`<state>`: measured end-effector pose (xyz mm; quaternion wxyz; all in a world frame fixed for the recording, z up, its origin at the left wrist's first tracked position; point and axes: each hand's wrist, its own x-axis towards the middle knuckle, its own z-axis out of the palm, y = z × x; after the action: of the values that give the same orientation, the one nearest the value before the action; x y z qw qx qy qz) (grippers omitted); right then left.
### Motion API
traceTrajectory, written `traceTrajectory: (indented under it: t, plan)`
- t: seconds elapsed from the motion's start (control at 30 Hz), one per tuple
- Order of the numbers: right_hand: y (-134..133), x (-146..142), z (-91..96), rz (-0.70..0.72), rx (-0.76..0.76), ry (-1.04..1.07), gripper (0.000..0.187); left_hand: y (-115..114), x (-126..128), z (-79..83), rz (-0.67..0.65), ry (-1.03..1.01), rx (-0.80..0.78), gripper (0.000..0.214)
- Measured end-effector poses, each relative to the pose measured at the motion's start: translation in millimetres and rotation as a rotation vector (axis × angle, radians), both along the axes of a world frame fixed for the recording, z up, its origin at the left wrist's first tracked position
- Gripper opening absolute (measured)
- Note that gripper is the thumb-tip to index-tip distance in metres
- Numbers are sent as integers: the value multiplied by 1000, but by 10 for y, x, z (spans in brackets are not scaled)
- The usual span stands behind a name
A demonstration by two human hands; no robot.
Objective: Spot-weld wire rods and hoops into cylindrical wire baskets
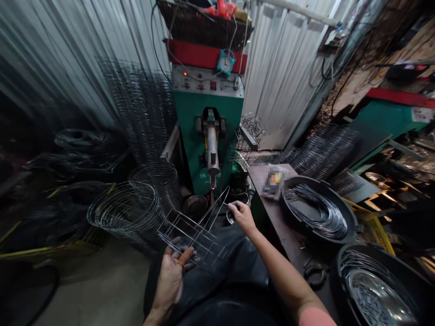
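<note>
A wire rack made of thin metal rods lies across my lap, tilted up toward the machine. My left hand grips its near left edge, with orange covering on some fingers. In front of it, my right hand is pinched shut on a small thin metal piece, mostly hidden by the fingertips. The raised corner of the rack is close to that hand. Just beyond stands a green spot welder, its electrode pointing down above the rack's far end.
Round wire frames are stacked on the left. A side table at right bears a black tray of wire rings. Nearby, another black tray holds a metal bowl of small metal pieces. Dark bowls sit below the electrode.
</note>
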<state>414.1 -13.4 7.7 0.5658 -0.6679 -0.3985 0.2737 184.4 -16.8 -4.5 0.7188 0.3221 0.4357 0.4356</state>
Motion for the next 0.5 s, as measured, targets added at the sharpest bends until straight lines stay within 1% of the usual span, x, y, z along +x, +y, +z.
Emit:
traceTrajectory:
  t: [0.1, 0.2, 0.37, 0.5]
  plan:
    - [47, 45, -37, -36, -8, -33, 28, 50, 32, -15, 0, -1, 3, 66]
    - [105, 67, -50, -30, -6, -41, 26, 87, 69, -50, -7, -2, 16, 66]
    - [181, 61, -44, 80, -10, 127, 29, 149, 100, -111, -38, 1, 10, 65]
    - [239, 40, -56, 119, 43, 212, 30, 216, 90, -91, -70, 6, -31, 65]
